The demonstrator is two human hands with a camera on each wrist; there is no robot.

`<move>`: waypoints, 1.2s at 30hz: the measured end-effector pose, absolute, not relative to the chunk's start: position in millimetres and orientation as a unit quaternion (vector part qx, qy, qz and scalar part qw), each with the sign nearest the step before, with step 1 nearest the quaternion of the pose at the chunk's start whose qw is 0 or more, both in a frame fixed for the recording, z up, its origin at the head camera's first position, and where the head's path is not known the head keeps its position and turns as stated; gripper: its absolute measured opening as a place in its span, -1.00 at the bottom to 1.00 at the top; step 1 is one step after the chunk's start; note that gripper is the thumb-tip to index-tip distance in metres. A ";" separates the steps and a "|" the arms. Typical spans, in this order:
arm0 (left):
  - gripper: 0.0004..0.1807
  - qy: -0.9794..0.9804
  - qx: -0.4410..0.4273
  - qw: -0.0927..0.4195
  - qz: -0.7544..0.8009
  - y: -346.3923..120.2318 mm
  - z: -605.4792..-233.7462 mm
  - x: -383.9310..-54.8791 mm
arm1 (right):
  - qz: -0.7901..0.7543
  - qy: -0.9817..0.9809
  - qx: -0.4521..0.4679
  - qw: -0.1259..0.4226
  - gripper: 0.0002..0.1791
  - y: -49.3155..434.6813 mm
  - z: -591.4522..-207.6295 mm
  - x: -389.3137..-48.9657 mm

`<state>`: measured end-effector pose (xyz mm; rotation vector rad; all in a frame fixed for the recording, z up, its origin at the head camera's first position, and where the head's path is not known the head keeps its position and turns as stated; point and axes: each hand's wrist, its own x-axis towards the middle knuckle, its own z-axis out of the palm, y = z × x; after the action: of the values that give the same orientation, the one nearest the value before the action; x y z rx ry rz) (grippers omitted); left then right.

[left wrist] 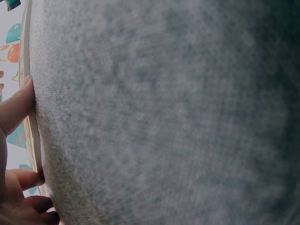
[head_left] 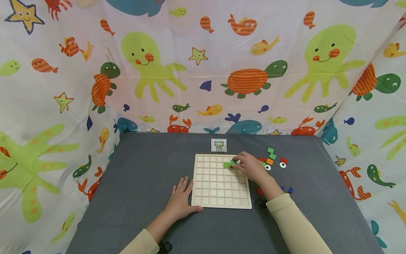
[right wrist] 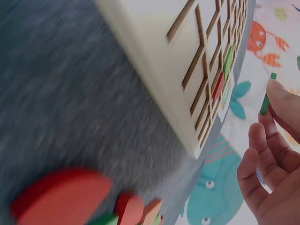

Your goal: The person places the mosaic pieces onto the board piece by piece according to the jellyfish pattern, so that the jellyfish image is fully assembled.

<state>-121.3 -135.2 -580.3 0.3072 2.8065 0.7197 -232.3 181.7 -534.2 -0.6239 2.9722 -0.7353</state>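
Observation:
A wooden grid board [head_left: 219,190] lies flat on the table. My left hand [head_left: 179,204] has its fingers spread on the grey cloth, touching the board's left edge, with the thumb by its lower corner. Over the board's upper right part, my right hand [head_left: 253,169] pinches a green square tile [right wrist: 265,99] between thumb and finger, clear of the grid in the right wrist view. Below the held tile, a green tile [head_left: 226,165] and a red piece [right wrist: 218,86] sit in cells of the board.
Behind the board lies a small picture card [head_left: 219,145]. Loose pieces are scattered to the right, among them a green square [head_left: 270,150], an orange square [head_left: 269,161], a white ring [head_left: 283,165] and a blue piece [head_left: 290,190]. A patterned curtain [head_left: 177,116] hangs behind the table.

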 end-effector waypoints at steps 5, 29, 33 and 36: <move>0.29 0.957 0.105 0.114 0.247 -135.8 -581.0 -121.4 | -0.236 0.949 -0.211 0.015 -0.72 166.4 -538.0 -239.4; 0.28 0.957 0.101 0.109 0.249 -134.4 -581.1 -122.0 | -0.199 0.949 -0.228 0.084 -0.69 128.8 -549.5 -260.5; 0.28 0.958 0.100 0.111 0.245 -134.0 -581.3 -122.7 | -0.195 0.949 -0.232 0.083 -0.71 126.8 -548.9 -262.3; 0.28 0.958 0.099 0.115 0.244 -134.6 -581.0 -121.5 | -0.195 0.949 -0.235 0.083 -0.69 124.8 -549.2 -262.3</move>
<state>-121.5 -134.6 -581.0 0.2901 2.8078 0.7144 -262.3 124.8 -549.2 -0.7008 2.8330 -0.5831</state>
